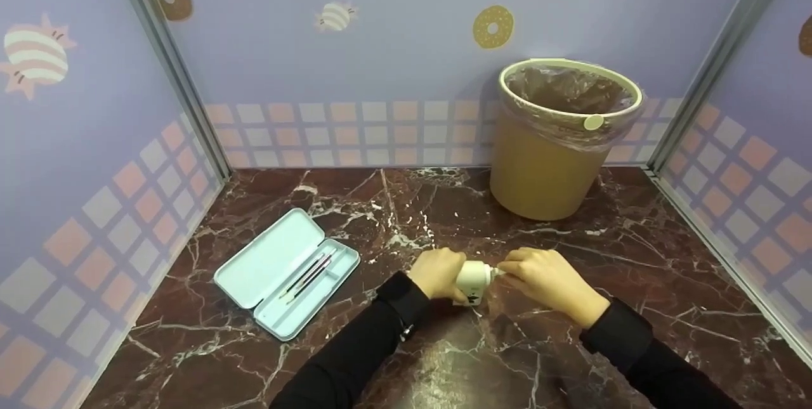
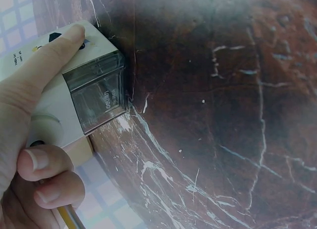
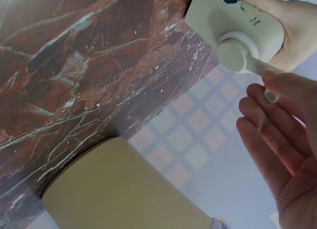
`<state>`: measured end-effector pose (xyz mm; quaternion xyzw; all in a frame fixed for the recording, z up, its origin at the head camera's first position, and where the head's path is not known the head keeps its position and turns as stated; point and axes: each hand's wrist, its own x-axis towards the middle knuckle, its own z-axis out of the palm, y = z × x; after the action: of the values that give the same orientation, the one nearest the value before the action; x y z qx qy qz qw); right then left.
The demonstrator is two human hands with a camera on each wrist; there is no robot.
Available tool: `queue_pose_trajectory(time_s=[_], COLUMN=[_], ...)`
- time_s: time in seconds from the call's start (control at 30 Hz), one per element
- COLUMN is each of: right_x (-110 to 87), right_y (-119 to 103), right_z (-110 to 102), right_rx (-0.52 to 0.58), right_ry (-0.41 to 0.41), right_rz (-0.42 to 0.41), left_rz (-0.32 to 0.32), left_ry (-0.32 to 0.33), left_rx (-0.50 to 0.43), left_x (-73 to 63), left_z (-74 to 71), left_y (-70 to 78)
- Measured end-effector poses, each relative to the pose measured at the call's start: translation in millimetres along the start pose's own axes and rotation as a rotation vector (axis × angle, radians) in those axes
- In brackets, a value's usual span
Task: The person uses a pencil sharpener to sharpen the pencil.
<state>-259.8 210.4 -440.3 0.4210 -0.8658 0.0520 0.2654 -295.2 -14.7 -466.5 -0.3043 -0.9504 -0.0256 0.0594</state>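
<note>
A white crank pencil sharpener [image 1: 472,277] lies on its side on the dark marbled table, its clear shavings drawer [image 2: 101,93] facing the left wrist camera. My left hand [image 1: 438,272] grips its body, thumb along the printed face and fingers curled round the other side. Below those fingertips shows a thin yellow and grey stick [image 2: 71,218]; I cannot tell whether it is a pencil. On the opposite side, my right hand [image 1: 545,279] pinches the crank handle [image 3: 257,66] with the thumb against its knob, several fingers loosely bent beside it.
Left of the hands, an open light-blue pencil case [image 1: 269,260] holds several pencils [image 1: 311,277]. A tan waste bin [image 1: 545,168] with a plastic liner stands at the back right. White specks [image 1: 426,225] lie on the table. Patterned walls [image 1: 406,66] enclose the back and sides.
</note>
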Motion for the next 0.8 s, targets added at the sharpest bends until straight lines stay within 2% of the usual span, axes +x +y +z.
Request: queue_pose_trajectory(time_s=[0.4,0.6,0.8], right_x=[9.0,17.6,22.1], right_y=[6,11,16], right_z=[5,15,22], right_rx=[-0.041,-0.099,-0.107], right_ry=[0.018,-0.003,0.003], right_rz=[0.042,0.090,0.108], left_rz=[0.023,0.037,0.045], left_ry=[0.006,0.004,0.022], left_rx=[-0.006,-0.010,0.001], left_x=[-0.1,-1.2,-0.2], left_z=[0.0,0.8,2.7], left_y=[-2.8,-2.5,-3.7])
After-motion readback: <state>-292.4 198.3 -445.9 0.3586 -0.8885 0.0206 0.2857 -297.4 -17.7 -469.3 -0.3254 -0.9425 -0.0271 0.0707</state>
